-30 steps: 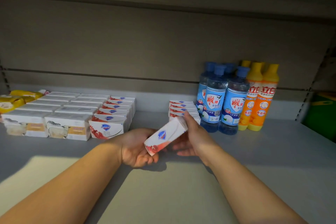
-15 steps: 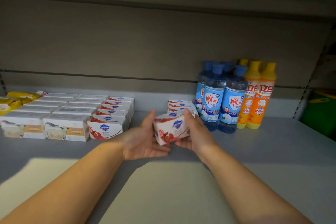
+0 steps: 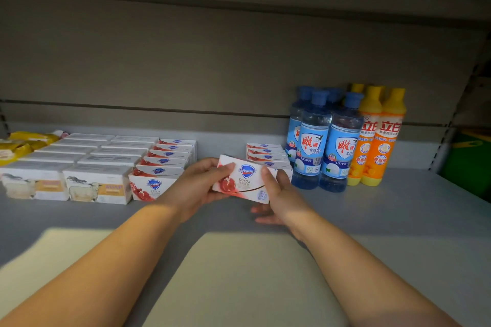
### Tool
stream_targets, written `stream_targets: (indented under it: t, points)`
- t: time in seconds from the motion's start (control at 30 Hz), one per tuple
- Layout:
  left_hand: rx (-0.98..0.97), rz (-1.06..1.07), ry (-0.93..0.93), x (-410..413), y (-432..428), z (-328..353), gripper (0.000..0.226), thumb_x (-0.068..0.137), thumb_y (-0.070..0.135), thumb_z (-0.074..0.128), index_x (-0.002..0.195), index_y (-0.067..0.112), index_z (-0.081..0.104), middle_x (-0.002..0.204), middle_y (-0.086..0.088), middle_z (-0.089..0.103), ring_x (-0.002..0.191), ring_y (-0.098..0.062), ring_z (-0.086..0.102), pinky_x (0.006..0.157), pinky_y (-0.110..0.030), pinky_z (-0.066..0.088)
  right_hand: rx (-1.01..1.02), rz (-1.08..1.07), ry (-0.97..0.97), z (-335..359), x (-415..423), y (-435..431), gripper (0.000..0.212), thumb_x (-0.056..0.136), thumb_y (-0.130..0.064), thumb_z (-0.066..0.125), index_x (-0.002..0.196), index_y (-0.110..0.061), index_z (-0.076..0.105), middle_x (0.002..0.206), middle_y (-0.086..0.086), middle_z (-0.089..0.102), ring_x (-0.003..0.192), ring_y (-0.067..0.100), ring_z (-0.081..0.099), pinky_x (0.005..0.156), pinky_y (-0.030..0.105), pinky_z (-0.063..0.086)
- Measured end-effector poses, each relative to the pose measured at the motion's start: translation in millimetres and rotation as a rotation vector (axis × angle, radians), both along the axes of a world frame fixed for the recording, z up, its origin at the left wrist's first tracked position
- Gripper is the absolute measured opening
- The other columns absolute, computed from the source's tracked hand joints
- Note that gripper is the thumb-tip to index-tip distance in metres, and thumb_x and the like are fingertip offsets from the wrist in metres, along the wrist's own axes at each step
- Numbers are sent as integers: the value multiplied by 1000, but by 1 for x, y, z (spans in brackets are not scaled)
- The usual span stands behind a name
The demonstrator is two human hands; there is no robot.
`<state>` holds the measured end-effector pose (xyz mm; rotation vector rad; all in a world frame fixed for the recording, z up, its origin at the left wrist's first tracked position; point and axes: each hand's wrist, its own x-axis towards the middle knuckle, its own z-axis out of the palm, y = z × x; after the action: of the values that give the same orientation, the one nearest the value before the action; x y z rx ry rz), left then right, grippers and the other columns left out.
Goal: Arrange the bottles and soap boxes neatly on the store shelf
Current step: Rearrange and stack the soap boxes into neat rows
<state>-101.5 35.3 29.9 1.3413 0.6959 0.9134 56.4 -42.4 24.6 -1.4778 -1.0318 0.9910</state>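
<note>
Soap box (image 3: 245, 180), one, white with a red fruit picture and a blue Safeguard shield, is held up off the shelf (image 3: 398, 220) by both hands, printed face toward the camera. The left hand (image 3: 198, 186) grips its left end, thumb on the face and fingers curled behind. The right hand (image 3: 281, 194) holds the right end, thumb pressed on the face; two of its lower fingers stick out straight beneath the box.

Just behind the box, partly hidden by it, stands a short line of matching boxes (image 3: 264, 152); four tops show. To the left, across a gap of bare shelf, a longer row of Safeguard boxes (image 3: 155, 187) runs back to the wall, at least five in it. Touching that row on its left are white soap cartons (image 3: 98, 186) in two columns of five, ten in all. Yellow packets (image 3: 21, 146) lie at the far left edge; their number cannot be told.

Right of the hands, four blue bottles (image 3: 313, 146) stand upright, two in front and two behind. Beside them stand orange bottles (image 3: 382, 146), two in front with at least one more yellow cap behind.
</note>
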Motion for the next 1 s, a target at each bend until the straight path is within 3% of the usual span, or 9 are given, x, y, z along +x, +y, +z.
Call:
stream_targets:
  t: [0.07,0.2,0.33,0.47,0.53,0.63,0.8,0.9,1.0]
  points:
    - [233,15,116,-8,5,-3,25,82,16,71,106,12,67,101,-3,74,93,-15,70,76,-24,55,208,-30,-178,2,8,0,14,88,-40,57,96,-34,48,108,-1,64,86,10,65,74,32,58]
    - [705,133,186,-17,8,-9,44,68,0,80,104,20,67,102,12,71,97,-7,65,84,-15,50,580,48,-635,4,27,-2,41,71,-9,79,106,-18,61,112,-12,53,108,6,51,92,13,42]
    - [1307,433,251,-14,3,-5,44,66,4,82,107,-1,66,116,-15,61,112,-11,50,98,-14,41,887,-124,-847,4,28,-3,41,68,5,73,106,-7,65,123,-1,45,118,10,45,99,7,32]
    - [1469,504,303,-14,-3,0,41,66,14,76,100,-7,66,114,-14,60,110,-18,49,96,-23,42,974,-187,-923,7,24,-3,42,68,4,70,108,-9,62,122,8,52,117,7,42,99,12,34]
    - [1291,407,248,-16,-5,-1,38,73,21,77,103,0,66,111,1,62,104,-4,54,92,-11,40,877,-120,-799,8,26,-4,39,68,-5,77,104,-5,65,115,-2,57,109,0,48,95,7,36]
    - [712,188,99,-16,-8,-4,13,84,25,65,90,15,66,86,7,70,79,0,64,73,-18,49,561,-3,-485,9,24,-9,19,74,-13,77,86,-16,63,85,-7,63,78,6,58,73,18,47]
    - [-93,18,241,-7,-4,-8,46,93,49,46,72,14,69,52,-8,56,40,-16,45,43,-20,39,-102,76,119,12,10,-9,26,90,-42,54,83,-18,62,62,1,68,52,12,64,49,25,53]
    - [-244,-73,398,-8,1,-6,48,96,44,39,66,11,58,44,-2,50,34,-10,41,38,-14,36,-351,135,276,12,17,-10,42,92,-49,45,81,-13,64,45,-1,57,39,8,57,39,21,49]
    - [-269,-129,419,-5,0,-4,55,95,52,37,73,7,61,52,-8,59,41,-15,55,43,-18,46,-402,209,317,10,27,-7,47,92,-51,43,94,-10,66,48,-2,59,42,6,58,41,21,51]
